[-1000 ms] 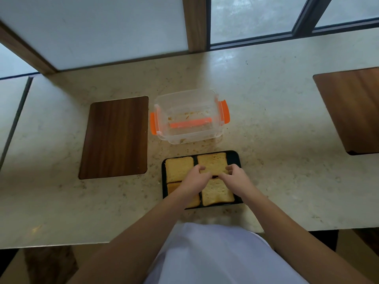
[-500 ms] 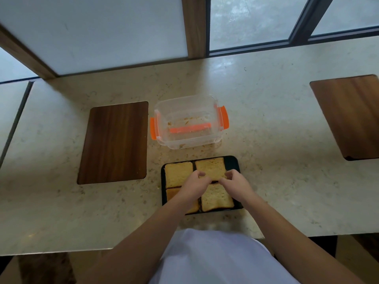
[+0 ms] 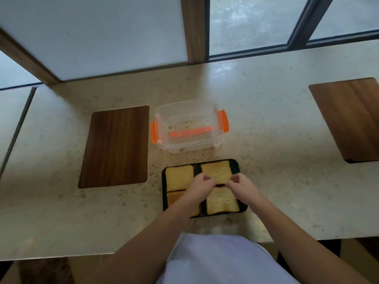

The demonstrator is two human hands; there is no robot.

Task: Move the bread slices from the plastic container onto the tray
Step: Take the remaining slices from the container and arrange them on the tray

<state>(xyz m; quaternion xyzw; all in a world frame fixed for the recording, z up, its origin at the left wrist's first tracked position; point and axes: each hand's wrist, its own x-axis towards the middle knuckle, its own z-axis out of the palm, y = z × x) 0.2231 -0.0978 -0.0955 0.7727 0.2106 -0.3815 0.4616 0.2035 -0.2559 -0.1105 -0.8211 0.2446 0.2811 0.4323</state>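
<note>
A black tray lies on the counter near its front edge and holds several bread slices. The far right slice has its near edge pinched by my left hand and my right hand. Beside it lies the far left slice. The near right slice sits under my wrists, and my left forearm mostly covers the near left slice. The clear plastic container with orange clips stands just behind the tray, with only crumbs and an orange strip in it.
A dark wooden board is set into the marble counter left of the container. Another wooden board lies at the far right. A window wall runs along the back of the counter.
Both hands have stayed on the near edge of the far right slice. The view has shifted slightly, so everything sits lower in the frame.
</note>
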